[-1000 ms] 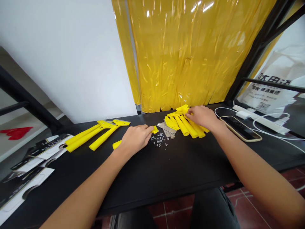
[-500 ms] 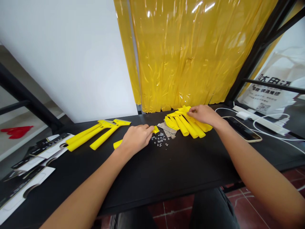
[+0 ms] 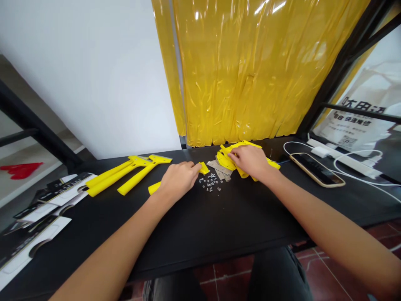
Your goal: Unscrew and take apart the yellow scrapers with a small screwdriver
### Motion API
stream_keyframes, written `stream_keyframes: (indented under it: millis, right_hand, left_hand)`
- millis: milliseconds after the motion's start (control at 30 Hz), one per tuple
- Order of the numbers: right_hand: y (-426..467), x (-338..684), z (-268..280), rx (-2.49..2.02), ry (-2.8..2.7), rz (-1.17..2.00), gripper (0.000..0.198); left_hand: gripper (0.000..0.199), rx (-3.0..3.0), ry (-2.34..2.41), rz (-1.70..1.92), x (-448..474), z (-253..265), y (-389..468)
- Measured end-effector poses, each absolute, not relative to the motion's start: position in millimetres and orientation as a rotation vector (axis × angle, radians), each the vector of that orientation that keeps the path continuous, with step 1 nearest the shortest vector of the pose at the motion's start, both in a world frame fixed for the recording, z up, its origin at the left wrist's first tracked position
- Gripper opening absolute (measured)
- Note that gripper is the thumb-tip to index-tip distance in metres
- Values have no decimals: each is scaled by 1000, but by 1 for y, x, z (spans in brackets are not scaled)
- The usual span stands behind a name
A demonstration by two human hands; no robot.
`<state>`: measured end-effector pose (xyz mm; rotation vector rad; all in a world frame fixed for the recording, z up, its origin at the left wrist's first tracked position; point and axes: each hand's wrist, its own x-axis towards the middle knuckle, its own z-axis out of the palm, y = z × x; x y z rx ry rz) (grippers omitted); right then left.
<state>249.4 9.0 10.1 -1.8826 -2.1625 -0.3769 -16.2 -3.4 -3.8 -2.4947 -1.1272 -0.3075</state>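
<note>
My left hand point(image 3: 179, 179) is closed around a yellow scraper handle point(image 3: 154, 188) lying on the black table; its butt shows behind the wrist and its yellow head point(image 3: 204, 168) sticks out past the fingertips. My right hand point(image 3: 250, 159) rests over a heap of yellow scraper parts point(image 3: 223, 159), fingers bent down into it; what they grip is hidden. Between the hands lie flat grey metal plates point(image 3: 222, 168) and a scatter of small screws and nuts point(image 3: 210, 182). Left of my left hand are assembled yellow scrapers point(image 3: 134, 177) with metal edges.
Black-and-white cardboard sleeves point(image 3: 40, 234) are stacked at the left. A phone point(image 3: 316, 169) lies at the right, beside a white power strip point(image 3: 347, 159) with cables. Behind the table hang a white panel point(image 3: 94, 75) and a yellow plastic curtain point(image 3: 250, 75).
My right hand has shifted left across the yellow heap, from its right side to its middle, covering the handles there. My left hand stays nearly in place with the scraper handle.
</note>
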Motion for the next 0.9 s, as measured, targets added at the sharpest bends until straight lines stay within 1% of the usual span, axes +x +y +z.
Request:
stream_keyframes:
  millis: [100, 200, 633, 900]
  right_hand:
    - [15, 245, 0, -1956, -2177, -371, 38]
    - [22, 250, -5, -1982, -2150, -363, 34]
    - [24, 249, -7, -1952, -2212, -366, 34]
    - [23, 246, -5, -1983, -2191, -357, 38]
  left_hand:
    - [25, -2464, -1171, -338, -16, -3, -4]
    - [28, -2427, -1203, -411, -16, -1, -5]
    - [33, -2382, -1424, -775, -18, 8, -7]
    - [31, -2410, -1424, -775, -16, 4, -7]
